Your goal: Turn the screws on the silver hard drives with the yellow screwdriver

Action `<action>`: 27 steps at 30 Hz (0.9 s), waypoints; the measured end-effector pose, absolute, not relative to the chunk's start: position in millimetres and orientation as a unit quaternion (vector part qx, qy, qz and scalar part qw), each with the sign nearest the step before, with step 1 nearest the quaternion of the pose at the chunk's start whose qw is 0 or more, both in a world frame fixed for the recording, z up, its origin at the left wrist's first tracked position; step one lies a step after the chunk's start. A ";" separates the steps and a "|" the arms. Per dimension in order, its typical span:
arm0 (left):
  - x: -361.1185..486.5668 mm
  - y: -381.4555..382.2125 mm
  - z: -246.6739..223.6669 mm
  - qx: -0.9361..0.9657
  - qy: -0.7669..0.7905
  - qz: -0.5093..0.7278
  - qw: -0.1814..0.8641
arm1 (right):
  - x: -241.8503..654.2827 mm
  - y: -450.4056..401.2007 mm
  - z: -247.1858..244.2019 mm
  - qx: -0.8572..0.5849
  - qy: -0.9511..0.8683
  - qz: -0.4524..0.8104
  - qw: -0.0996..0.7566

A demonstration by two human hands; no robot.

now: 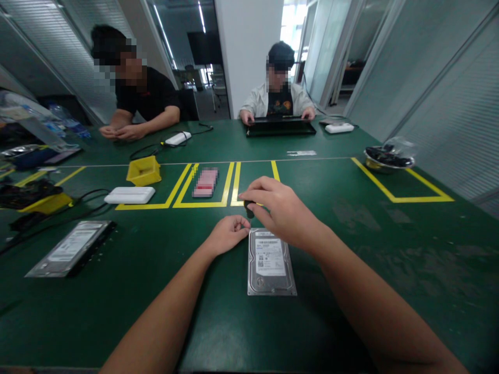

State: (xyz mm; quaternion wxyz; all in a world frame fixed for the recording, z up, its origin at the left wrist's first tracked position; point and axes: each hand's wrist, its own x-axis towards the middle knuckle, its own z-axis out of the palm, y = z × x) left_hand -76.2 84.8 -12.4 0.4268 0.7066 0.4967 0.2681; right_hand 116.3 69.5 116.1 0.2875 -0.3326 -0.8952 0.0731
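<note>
A silver hard drive (272, 262) with a white label lies flat on the green table in front of me. My right hand (278, 208) pinches the dark handle of a short screwdriver (248, 209) from above. It stands upright over the drive's far left corner; whether its tip touches a screw is too small to see. My left hand (230, 232) rests at that same corner, thumb and fingers curled together beside the tip. What those fingertips hold, if anything, is hidden.
Another hard drive (74, 248) lies to the left, small bits beside it. Beyond are a white power strip (130, 195), a yellow bin (144, 171), a pink pack (205, 183) and a metal bowl (390, 158). Two people sit across; one holds a black panel (280, 127).
</note>
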 end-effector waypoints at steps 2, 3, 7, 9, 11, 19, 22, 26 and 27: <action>-75.8 84.2 -10.7 0.707 0.498 0.266 0.426 | 116.2 69.7 115.7 -0.339 -0.893 0.077 0.285; -75.7 84.0 -10.2 0.707 0.499 0.265 0.426 | 116.1 69.9 115.5 -0.341 -0.893 0.077 0.285; -76.1 84.1 -11.0 0.708 0.500 0.262 0.425 | 115.3 70.6 115.1 -0.346 -0.891 0.077 0.284; -76.4 84.4 -11.9 0.708 0.498 0.263 0.426 | 115.1 70.3 115.7 -0.348 -0.891 0.075 0.282; -76.6 84.8 -12.3 0.709 0.496 0.265 0.425 | 115.2 69.8 116.4 -0.349 -0.892 0.075 0.279; -78.0 86.2 -12.7 0.723 0.496 0.257 0.406 | 115.0 71.5 112.4 -0.329 -0.899 0.095 0.274; -79.2 85.8 -12.6 0.722 0.501 0.260 0.399 | 115.4 71.9 112.3 -0.330 -0.901 0.087 0.267; -80.9 86.2 -13.9 0.699 0.497 0.294 0.422 | 120.8 66.3 121.9 -0.317 -0.901 0.068 0.288; -81.2 86.7 -14.4 0.686 0.494 0.310 0.436 | 123.0 63.8 125.5 -0.313 -0.900 0.061 0.297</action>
